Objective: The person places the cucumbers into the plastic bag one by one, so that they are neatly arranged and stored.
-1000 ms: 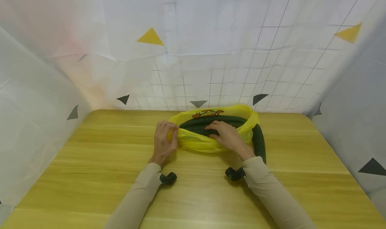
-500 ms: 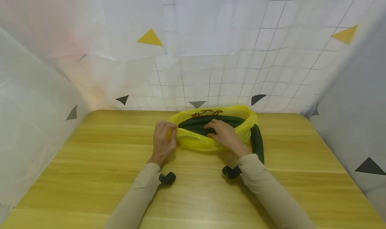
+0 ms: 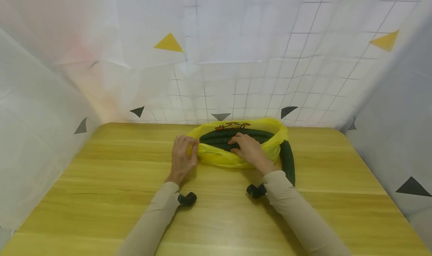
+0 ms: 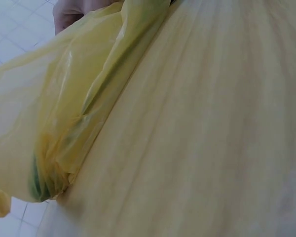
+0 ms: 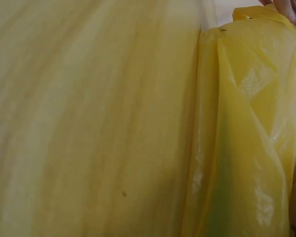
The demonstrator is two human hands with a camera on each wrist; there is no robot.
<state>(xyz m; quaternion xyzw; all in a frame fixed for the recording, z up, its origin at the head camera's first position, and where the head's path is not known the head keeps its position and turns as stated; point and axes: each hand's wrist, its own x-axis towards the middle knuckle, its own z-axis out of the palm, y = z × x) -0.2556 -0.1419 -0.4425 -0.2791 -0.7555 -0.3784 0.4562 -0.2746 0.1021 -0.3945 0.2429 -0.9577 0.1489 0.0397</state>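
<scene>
A yellow plastic bag (image 3: 219,159) lies at the back of the table with its mouth held wide. Inside it, several long dark green cucumbers (image 3: 219,135) lie side by side. My left hand (image 3: 182,154) pinches the bag's left rim between thumb and fingers. Reaching in over the front rim, my right hand (image 3: 250,150) has its fingers curled on a cucumber, its fingertips partly hidden by the bag. Another cucumber (image 3: 287,162) lies outside, along the bag's right side. In the left wrist view, green shows through the bag's thin film (image 4: 89,98).
The wooden table (image 3: 216,226) ends at a white sheet backdrop (image 3: 219,87) just behind the bag. White side sheets flank the table. Black wrist devices (image 3: 187,199) stick out from both sleeves.
The right wrist and sleeve have shifted slightly left, with the fingers still on the cucumbers. The left hand keeps its pinch on the bag's rim.
</scene>
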